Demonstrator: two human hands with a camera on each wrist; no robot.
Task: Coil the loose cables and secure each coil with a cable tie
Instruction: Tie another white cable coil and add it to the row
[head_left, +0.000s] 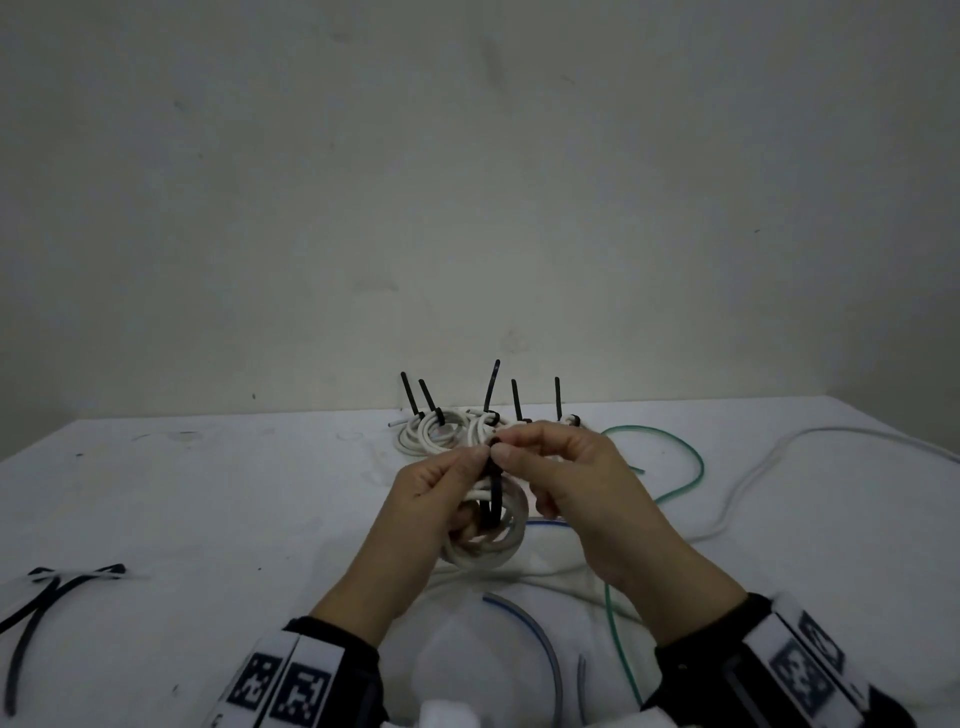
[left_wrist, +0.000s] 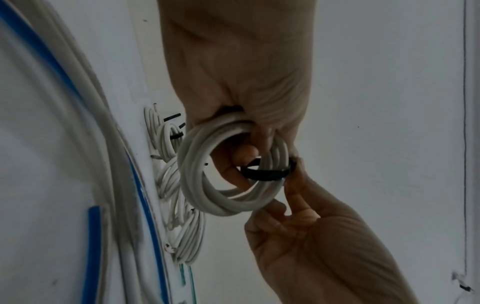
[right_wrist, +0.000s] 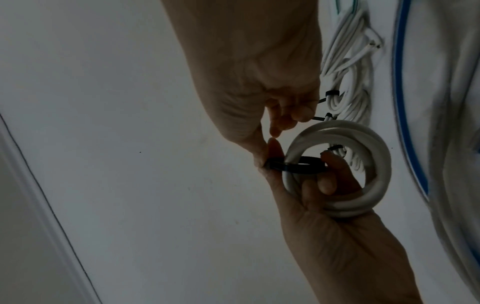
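Holding the white coil (head_left: 485, 525) above the table (head_left: 208, 499), I had my left hand (head_left: 434, 499) curled through its ring while thumb and finger pinched the black cable tie (head_left: 496, 491) looped around the strands. My right hand (head_left: 563, 475) pinched the same tie from the other side, fingertips meeting my left. Just beyond my hands lay the finished coils (head_left: 447, 431), their black tie tails standing up near the pale, scuffed wall (head_left: 467, 182). A green cable (head_left: 675, 467) curved right of my right hand, a blue cable (head_left: 540, 639) lay near my wrists, and spare ties (head_left: 57, 587) sat far left of my left hand on the white tabletop.
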